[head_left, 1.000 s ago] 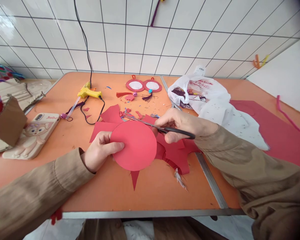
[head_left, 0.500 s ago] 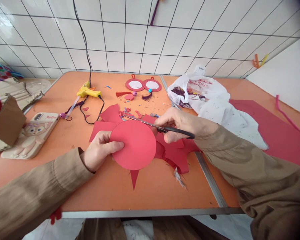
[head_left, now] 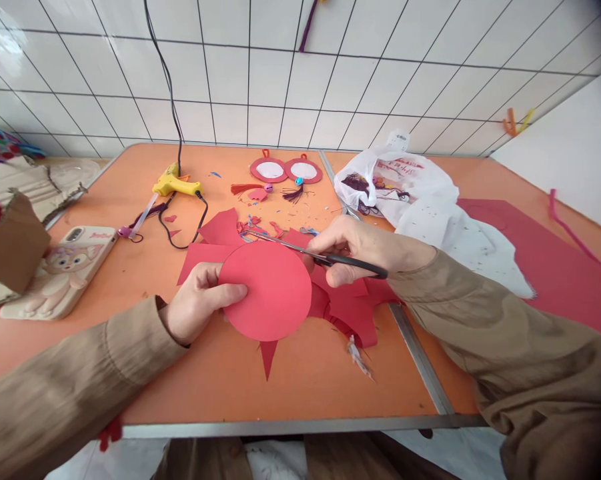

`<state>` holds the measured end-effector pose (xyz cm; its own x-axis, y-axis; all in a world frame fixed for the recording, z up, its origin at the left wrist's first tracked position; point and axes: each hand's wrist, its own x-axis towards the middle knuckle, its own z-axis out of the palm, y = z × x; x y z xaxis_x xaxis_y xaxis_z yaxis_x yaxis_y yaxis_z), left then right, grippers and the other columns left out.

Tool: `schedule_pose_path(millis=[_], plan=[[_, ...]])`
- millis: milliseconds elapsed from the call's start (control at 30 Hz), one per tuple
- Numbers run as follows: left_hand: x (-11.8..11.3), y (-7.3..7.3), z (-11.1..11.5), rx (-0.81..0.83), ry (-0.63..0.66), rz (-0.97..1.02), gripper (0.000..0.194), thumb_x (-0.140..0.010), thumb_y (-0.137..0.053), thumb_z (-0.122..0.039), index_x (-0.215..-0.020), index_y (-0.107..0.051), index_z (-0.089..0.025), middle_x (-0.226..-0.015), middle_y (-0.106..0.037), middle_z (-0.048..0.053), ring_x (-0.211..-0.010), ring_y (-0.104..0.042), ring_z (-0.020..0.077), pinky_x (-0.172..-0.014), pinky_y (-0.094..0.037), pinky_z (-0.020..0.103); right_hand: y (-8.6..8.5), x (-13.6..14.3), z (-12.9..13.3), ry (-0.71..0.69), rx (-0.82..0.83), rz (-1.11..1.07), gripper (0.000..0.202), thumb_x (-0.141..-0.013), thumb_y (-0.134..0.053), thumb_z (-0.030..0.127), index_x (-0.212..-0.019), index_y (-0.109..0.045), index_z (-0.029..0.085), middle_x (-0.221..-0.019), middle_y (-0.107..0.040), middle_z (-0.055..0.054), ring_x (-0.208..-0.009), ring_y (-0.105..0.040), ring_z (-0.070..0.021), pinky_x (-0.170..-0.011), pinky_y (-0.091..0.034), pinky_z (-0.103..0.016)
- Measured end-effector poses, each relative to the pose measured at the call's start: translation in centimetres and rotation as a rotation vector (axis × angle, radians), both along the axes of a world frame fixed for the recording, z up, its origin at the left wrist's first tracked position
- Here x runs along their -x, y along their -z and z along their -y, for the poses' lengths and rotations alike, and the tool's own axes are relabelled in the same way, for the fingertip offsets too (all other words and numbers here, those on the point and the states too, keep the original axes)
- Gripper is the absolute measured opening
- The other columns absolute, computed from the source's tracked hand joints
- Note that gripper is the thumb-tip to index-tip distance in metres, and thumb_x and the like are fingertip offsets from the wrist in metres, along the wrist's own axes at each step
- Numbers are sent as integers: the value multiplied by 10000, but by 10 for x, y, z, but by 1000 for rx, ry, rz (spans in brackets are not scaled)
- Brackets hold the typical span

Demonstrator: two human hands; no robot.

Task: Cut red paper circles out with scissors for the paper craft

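Observation:
A round piece of red paper [head_left: 273, 293] is pinched at its left edge by my left hand [head_left: 200, 297], thumb lying on top. My right hand [head_left: 357, 250] grips a pair of scissors [head_left: 355, 265] with black handles. The blades point left along the far edge of the disc and look nearly closed; whether they touch the paper I cannot tell. Red paper offcuts [head_left: 353, 313] lie under and behind the disc, and a pointed red scrap [head_left: 267, 360] sticks out below it.
At the back left stands a yellow glue gun [head_left: 177, 183] with its cord. Two red-rimmed round ornaments [head_left: 303, 170] with tassels lie at the back. A white plastic bag [head_left: 420, 187] and a large red sheet [head_left: 545, 260] are right; a phone [head_left: 65, 270] and cardboard box [head_left: 15, 243] left.
Almost nothing differs. The whole view has shifted very slightly; both hands, the red disc and the scissors keep the same positions relative to each other.

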<state>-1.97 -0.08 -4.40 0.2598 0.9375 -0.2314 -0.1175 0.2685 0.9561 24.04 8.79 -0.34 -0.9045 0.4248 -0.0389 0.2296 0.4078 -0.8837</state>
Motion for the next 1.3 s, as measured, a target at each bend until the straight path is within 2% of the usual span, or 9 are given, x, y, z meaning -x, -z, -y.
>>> schedule_pose_path(millis=[233,467,667,833,967,1133,1300], plan=[[1,0,0,-1,1,-2,138,-626,-765,-294,-622,-735,-159,-546,-664,25,-492,-579,156,-483,-448,264,-4,0,2,10,36,42,480,-734,-705,577,-778,-656,101,-540,-450,41,-454,-447,-74,-397,-342,-193],[0,0,0,-8,10,4,125,-635,-765,-287,-626,-736,-165,-557,-672,17,-497,-580,143,-480,-446,246,-1,0,0,16,56,31,541,-740,-674,615,-829,-682,82,-540,-482,25,-438,-426,-68,-383,-335,-192],[0,1,-1,-37,40,-3,112,-665,-755,-283,-648,-746,-173,-569,-701,23,-486,-607,151,-463,-458,243,-3,1,2,23,53,28,516,-731,-692,602,-752,-648,89,-534,-451,32,-440,-411,-63,-385,-338,-187],[1,2,0,-42,76,28,120,-702,-758,-296,-703,-766,-176,-633,-743,33,-530,-655,165,-511,-511,252,-3,1,2,30,44,25,505,-727,-699,594,-720,-631,94,-532,-441,38,-439,-386,-52,-385,-342,-178],[1,3,1,-19,54,108,128,-733,-758,-307,-750,-774,-181,-729,-772,34,-624,-693,170,-573,-545,246,-3,1,2,32,53,32,488,-711,-724,577,-719,-630,98,-515,-429,49,-420,-396,-51,-379,-349,-176],[-3,1,2,-16,27,98,265,-753,-739,-386,-676,-740,-133,-588,-727,51,-473,-636,153,-456,-509,238,-5,3,4,68,100,43,513,-710,-707,603,-734,-632,96,-502,-432,52,-382,-422,-52,-349,-336,-175],[-7,-3,2,-31,-14,105,339,-731,-744,-439,-629,-693,-120,-518,-682,47,-413,-598,153,-395,-487,247,-3,4,4,94,113,37,523,-697,-707,617,-742,-625,102,-524,-467,44,-385,-456,-57,-342,-349,-170]])
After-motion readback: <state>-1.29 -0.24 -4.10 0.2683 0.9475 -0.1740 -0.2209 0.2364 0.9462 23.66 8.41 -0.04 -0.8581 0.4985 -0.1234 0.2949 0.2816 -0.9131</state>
